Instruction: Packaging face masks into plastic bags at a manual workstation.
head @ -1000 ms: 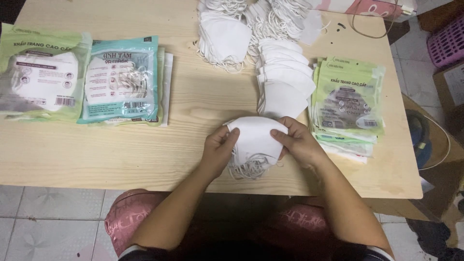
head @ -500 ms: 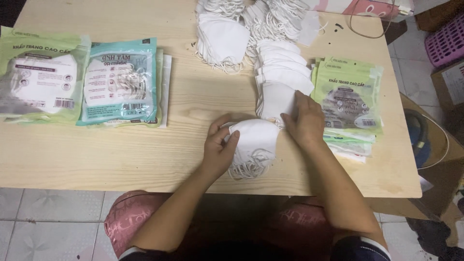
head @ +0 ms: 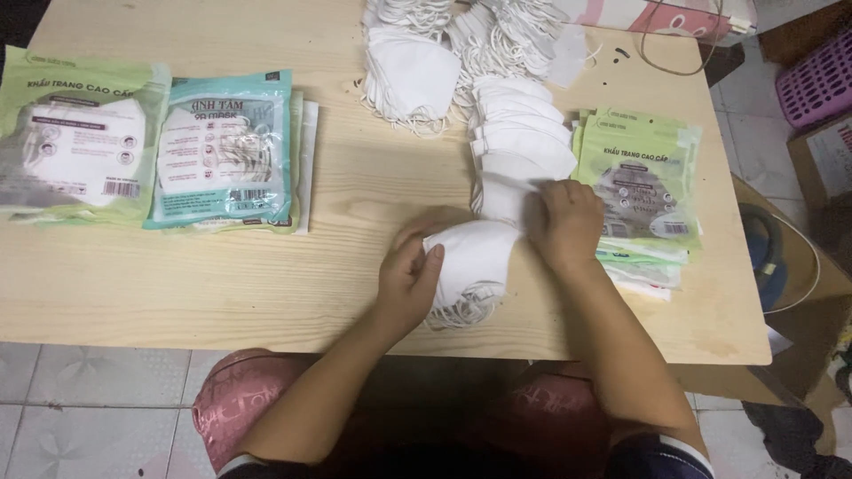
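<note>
My left hand (head: 410,277) grips the left edge of a small stack of folded white face masks (head: 475,262) lying near the front edge of the wooden table (head: 222,284). Their elastic loops spill out below it. My right hand (head: 564,222) rests just to the right, fingertips pinching the lowest mask of an overlapping row of white masks (head: 519,146) that runs toward the far side. Empty green printed bags (head: 641,173) lie stacked right of that hand.
A loose heap of white masks (head: 417,75) with tangled loops lies at the far middle. Filled mask packs sit at the left: a green one (head: 75,146) and a teal one (head: 226,151). A purple basket (head: 821,75) and cardboard box stand on the floor, right.
My right hand left the stack in front of me and moved up and right to the near end of the mask row. My left hand stayed on the stack.
</note>
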